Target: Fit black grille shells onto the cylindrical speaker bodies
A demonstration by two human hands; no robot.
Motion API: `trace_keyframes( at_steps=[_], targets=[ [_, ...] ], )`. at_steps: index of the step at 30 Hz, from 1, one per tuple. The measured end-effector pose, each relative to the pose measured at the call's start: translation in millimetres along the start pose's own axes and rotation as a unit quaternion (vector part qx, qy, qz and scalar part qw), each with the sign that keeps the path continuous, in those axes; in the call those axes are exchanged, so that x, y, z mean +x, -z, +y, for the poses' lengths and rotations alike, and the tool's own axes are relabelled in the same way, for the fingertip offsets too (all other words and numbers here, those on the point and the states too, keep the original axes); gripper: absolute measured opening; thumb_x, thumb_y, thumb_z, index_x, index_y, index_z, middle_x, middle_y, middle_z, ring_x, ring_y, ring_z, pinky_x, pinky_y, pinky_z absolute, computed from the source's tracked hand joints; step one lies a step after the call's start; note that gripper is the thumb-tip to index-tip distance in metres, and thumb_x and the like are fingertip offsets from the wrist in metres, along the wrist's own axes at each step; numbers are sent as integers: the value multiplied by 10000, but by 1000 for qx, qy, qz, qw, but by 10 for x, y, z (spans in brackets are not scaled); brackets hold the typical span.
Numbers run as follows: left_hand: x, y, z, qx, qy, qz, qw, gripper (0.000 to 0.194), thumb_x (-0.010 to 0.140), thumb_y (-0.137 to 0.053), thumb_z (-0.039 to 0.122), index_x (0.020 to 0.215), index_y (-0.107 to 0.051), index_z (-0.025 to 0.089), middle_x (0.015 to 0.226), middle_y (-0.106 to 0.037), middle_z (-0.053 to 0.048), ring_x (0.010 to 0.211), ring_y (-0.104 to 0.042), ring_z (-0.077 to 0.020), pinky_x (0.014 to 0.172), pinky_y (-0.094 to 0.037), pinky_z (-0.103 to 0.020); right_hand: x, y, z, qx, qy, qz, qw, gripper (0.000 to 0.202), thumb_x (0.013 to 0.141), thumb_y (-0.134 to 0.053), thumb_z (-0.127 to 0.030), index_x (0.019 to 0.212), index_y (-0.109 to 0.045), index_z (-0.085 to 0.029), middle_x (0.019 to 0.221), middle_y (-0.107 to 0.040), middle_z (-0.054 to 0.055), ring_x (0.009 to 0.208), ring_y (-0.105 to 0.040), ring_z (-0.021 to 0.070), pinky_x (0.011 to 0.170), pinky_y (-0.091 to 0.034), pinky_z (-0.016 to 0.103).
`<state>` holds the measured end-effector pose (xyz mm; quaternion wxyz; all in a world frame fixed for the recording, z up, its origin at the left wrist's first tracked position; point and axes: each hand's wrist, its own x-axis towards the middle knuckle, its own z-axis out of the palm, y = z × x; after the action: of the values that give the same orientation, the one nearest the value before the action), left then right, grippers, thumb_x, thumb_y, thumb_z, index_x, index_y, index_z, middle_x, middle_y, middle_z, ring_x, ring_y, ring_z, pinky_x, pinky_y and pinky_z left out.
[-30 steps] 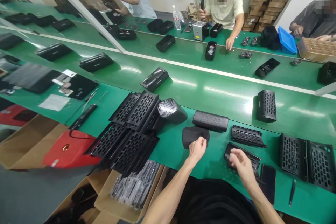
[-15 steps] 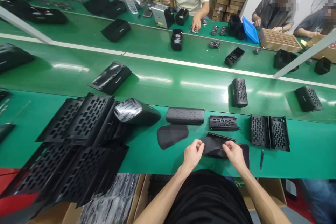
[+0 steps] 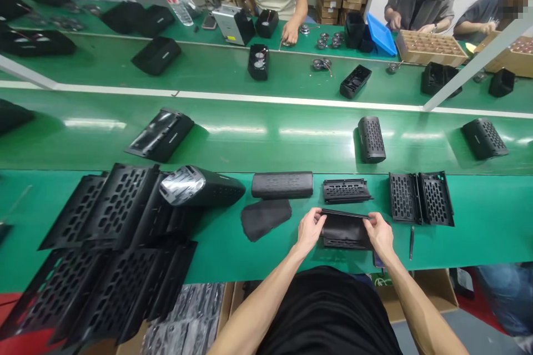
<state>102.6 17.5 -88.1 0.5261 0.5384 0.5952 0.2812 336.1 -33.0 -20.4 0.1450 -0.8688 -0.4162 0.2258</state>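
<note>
A black curved shell (image 3: 346,231) lies at the table's front, its hollow side up with dark sheet inside. My left hand (image 3: 311,229) pinches its left end near the upper edge, and my right hand (image 3: 378,232) grips the right end. Left of it lies a thin black mesh sheet (image 3: 266,218). Behind are a closed black perforated piece (image 3: 282,184) and an open perforated shell (image 3: 347,191). Two more perforated shells (image 3: 405,197) stand side by side to the right, with a black pen-like tool (image 3: 412,243) below them.
Stacked black perforated shells (image 3: 120,211) cover the table's left, beside a shiny-ended black speaker housing (image 3: 204,185). Black housings (image 3: 372,140) sit on the green conveyor (image 3: 258,150). Several people work across it. Below the table edge are boxes, one with wrapped parts (image 3: 187,316).
My hands have moved from the dark sheet over the shell to the shell's two ends, and the sheet now lies inside it. The camera view has shifted slightly.
</note>
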Motion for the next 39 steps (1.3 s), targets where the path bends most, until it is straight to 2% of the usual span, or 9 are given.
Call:
trace_keyframes(
  at_steps=[4, 8, 12, 15, 18, 25, 30, 36, 39],
  targets=[
    [-34, 44, 40, -73, -6, 0, 997, 266, 882, -596, 430, 981, -679, 198, 858, -692, -24, 775, -623, -172, 763, -497, -293, -49, 23, -38, 28, 30, 25, 999, 352, 831, -583, -472, 1039, -721, -222, 876, -703, 60, 795, -640, 260, 752, -459, 378],
    [-98, 202, 153, -140, 3, -4, 990, 324, 867, -617, 501, 934, -670, 188, 821, -667, -14, 744, -604, -158, 716, -490, -266, -126, 96, -144, 75, 69, 40, 994, 397, 811, -587, -541, 985, -714, -208, 988, -684, 97, 853, -644, 262, 845, -502, 408],
    [-198, 401, 275, -192, 15, -23, 981, 428, 866, -604, 606, 861, -642, 181, 722, -582, 16, 665, -538, -133, 649, -459, -241, -196, 163, -278, 208, 69, -13, 976, 423, 841, -621, -620, 972, -638, -217, 897, -700, 64, 851, -666, 246, 809, -529, 370],
    [-273, 523, 345, -229, 18, -31, 973, 437, 821, -684, 596, 949, -643, 180, 716, -536, 38, 643, -490, -115, 618, -420, -221, -242, 187, -384, 323, 44, -57, 944, 477, 766, -756, -614, 993, -635, -212, 797, -662, 17, 767, -631, 216, 734, -513, 335],
    [-324, 607, 399, -272, 25, -39, 961, 442, 766, -769, 541, 987, -643, 180, 740, -528, 42, 660, -478, -109, 627, -403, -214, -285, 213, -489, 363, 29, -70, 929, 534, 691, -839, -579, 1030, -670, -202, 805, -639, 4, 766, -612, 201, 728, -504, 321],
    [-364, 744, 449, -280, 23, -26, 959, 420, 799, -739, 557, 952, -671, 171, 800, -617, -5, 735, -540, -140, 694, -449, -245, -383, 306, -682, 367, 24, -109, 923, 511, 646, -873, -520, 1011, -693, -211, 781, -600, -4, 757, -577, 200, 730, -488, 325],
    [-410, 848, 435, -321, 29, -57, 945, 459, 772, -779, 523, 1053, -691, 171, 889, -672, -34, 783, -599, -160, 716, -489, -256, -444, 327, -745, 374, 32, -108, 921, 503, 647, -871, -529, 1000, -697, -215, 805, -614, 10, 788, -586, 209, 756, -506, 331],
    [-476, 944, 413, -332, 18, -45, 942, 469, 789, -787, 520, 1087, -715, 165, 964, -709, -62, 858, -632, -183, 779, -524, -277, -535, 378, -785, 376, 49, -113, 919, 512, 690, -864, -540, 1065, -711, -228, 871, -624, 29, 854, -594, 219, 806, -525, 338],
    [-503, 998, 408, -369, 9, -61, 927, 488, 787, -810, 504, 1130, -714, 170, 1012, -718, -73, 911, -648, -200, 814, -538, -293, -570, 391, -790, 391, 50, -125, 910, 542, 687, -875, -546, 1104, -714, -239, 900, -629, 32, 869, -598, 215, 811, -533, 329]
  ],
)
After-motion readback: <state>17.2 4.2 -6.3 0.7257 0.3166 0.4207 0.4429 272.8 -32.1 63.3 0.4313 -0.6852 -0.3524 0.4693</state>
